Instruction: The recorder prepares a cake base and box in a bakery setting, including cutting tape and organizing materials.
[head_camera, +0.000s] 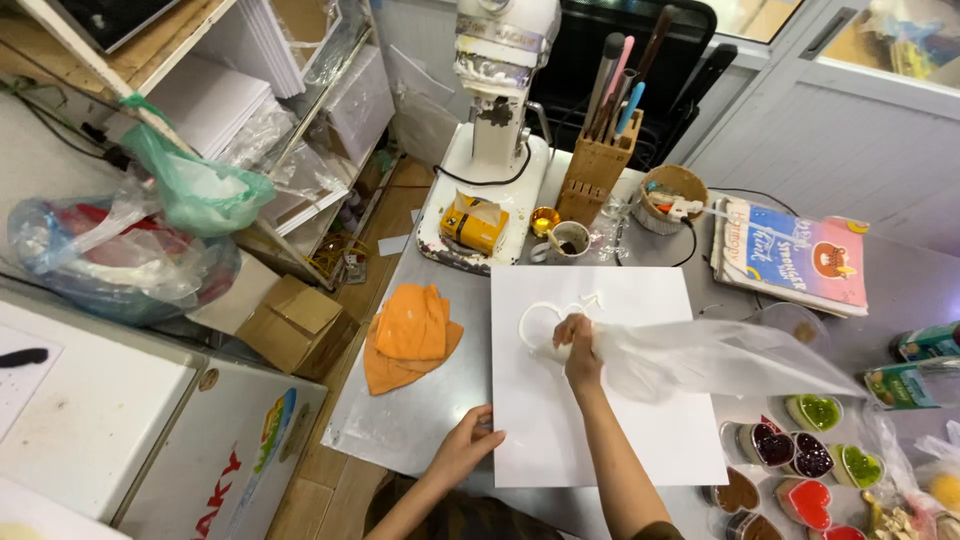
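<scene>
- A grey metal worktable (420, 400) carried everything.
- A square white board (600, 420) lay flat at its front edge, bearing a raised white piped outline (535, 318) near its upper left.
- A large clear plastic piping bag (700, 360) stretched rightward over the board.
- An orange folded cloth (410, 335) lay just left of the board.
- The right hand (577, 345) had its fingers pressed together around the bag's nozzle end, on the outline.
- The left hand (468, 445) pinched the board's lower left edge.
</scene>
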